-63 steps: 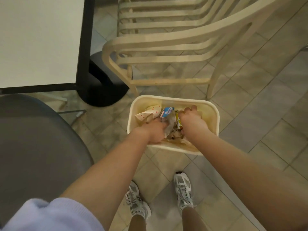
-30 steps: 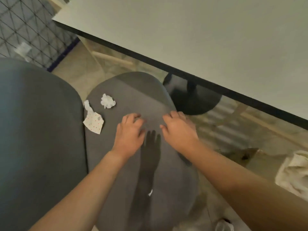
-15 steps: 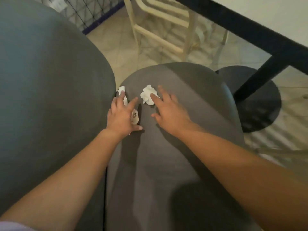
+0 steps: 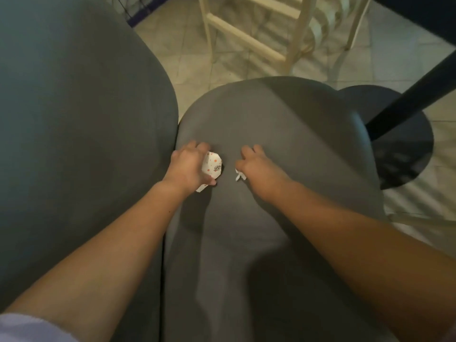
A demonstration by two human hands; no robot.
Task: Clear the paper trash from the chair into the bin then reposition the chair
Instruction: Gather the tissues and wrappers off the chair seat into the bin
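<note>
The grey chair's seat [image 4: 283, 149] fills the middle of the view, with its backrest [image 4: 74, 107] rising at the left. My left hand [image 4: 186, 166] is closed around a white paper wrapper with orange dots [image 4: 212, 165], held just above the seat near the backrest. My right hand [image 4: 259, 169] is closed over a crumpled white paper ball [image 4: 239, 176], of which only a small bit pokes out below my thumb. Both hands are over the rear part of the seat. The bin is out of view.
A black table post [image 4: 407, 102] and its round base [image 4: 404, 154] stand right of the seat, under the table edge [image 4: 419, 11]. A cream wooden chair frame [image 4: 246, 38] stands on the tiled floor beyond the seat.
My hands left the bin and came to the chair seat. In the last half second the left hand closed on the dotted wrapper and the right hand closed on the white paper ball.
</note>
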